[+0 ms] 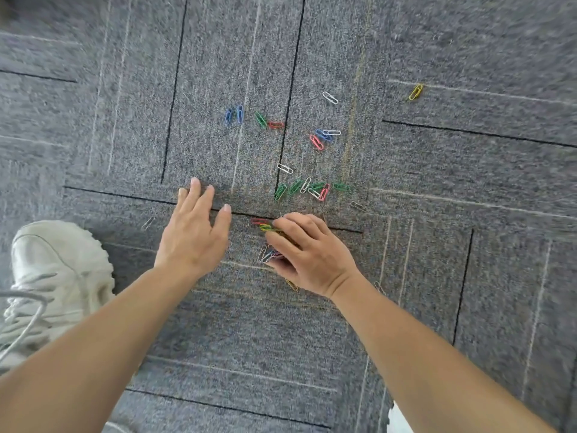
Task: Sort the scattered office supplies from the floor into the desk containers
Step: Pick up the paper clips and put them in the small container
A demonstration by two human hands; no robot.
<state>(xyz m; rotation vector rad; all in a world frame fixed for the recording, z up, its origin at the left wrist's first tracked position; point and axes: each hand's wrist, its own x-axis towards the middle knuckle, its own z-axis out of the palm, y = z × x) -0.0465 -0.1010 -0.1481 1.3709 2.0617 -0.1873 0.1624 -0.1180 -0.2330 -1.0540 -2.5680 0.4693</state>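
Observation:
Several coloured paper clips lie scattered on the grey carpet (406, 189). A green, white and red cluster (307, 189) lies just beyond my hands. Two blue clips (234, 114) and a green-red pair (268, 121) lie farther off, and a lone yellow clip (416, 91) sits at the far right. My right hand (307, 253) has its fingers curled round a bunch of clips (268, 227) on the carpet, with more clips showing under its thumb. My left hand (195, 231) rests flat beside it, fingers spread and holding nothing.
A pale laced shoe (56, 276) stands on the carpet at the left, close to my left forearm. A faint clip (147, 223) lies between the shoe and my left hand. No desk or container is in view.

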